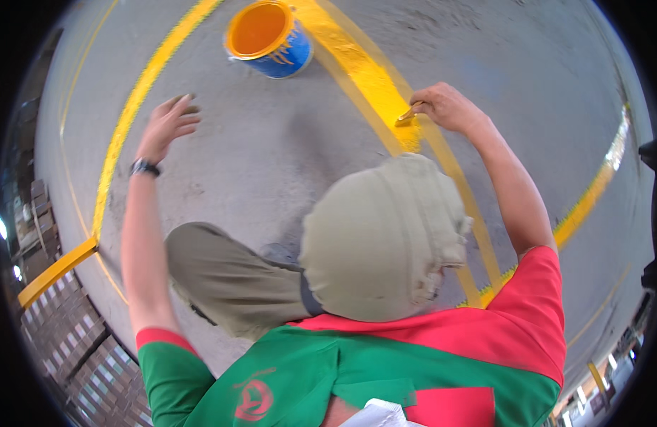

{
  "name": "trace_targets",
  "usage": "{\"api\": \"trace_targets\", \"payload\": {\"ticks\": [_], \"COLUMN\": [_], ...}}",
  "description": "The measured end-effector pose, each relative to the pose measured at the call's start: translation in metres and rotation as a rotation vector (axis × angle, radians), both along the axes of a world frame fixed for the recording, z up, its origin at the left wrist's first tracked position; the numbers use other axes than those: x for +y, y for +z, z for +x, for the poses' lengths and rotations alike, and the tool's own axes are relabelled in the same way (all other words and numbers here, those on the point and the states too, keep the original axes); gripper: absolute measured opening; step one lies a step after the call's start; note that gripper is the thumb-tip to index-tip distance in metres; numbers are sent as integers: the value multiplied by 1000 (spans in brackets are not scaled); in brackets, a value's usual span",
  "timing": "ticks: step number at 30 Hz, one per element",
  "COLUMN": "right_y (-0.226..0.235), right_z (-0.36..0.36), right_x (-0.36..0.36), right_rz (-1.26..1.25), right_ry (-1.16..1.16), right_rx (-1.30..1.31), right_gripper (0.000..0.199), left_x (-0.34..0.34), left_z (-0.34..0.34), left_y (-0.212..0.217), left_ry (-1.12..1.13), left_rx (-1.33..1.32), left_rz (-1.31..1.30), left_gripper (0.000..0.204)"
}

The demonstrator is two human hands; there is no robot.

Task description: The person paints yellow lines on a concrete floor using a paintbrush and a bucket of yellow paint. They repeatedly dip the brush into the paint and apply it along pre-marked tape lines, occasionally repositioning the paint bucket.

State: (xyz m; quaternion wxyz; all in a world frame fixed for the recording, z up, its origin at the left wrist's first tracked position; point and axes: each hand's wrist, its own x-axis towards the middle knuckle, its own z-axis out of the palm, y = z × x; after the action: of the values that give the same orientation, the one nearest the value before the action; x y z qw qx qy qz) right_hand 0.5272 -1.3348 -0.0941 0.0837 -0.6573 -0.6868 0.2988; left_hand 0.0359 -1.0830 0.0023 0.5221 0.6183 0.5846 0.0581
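Your right hand has its fingers curled together, pinching the handle of a small paint-loaded brush whose bristles touch the wide yellow painted line on the grey concrete floor. Your left hand rests flat on the floor, fingers loosely spread, with a dark wristwatch on the wrist. A round blue can of yellow paint stands just beside the line, ahead of and between both hands. Your khaki-covered knees are bent below.
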Motion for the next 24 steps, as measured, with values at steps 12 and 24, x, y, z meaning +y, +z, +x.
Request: {"api": "trace_targets", "payload": {"ticks": [12,24], "right_y": [-47,-21], "right_z": [-13,-2], "right_x": [60,-23], "right_rz": [281,89], "right_ry": [80,-49], "right_rx": [-72,-197], "right_gripper": [17,21], "left_x": [78,126], "left_z": [89,101], "left_y": [-129,-175], "left_ry": [560,546], "left_rx": [-376,-458], "left_rz": [-319,-441], "left_gripper": [51,36]}}
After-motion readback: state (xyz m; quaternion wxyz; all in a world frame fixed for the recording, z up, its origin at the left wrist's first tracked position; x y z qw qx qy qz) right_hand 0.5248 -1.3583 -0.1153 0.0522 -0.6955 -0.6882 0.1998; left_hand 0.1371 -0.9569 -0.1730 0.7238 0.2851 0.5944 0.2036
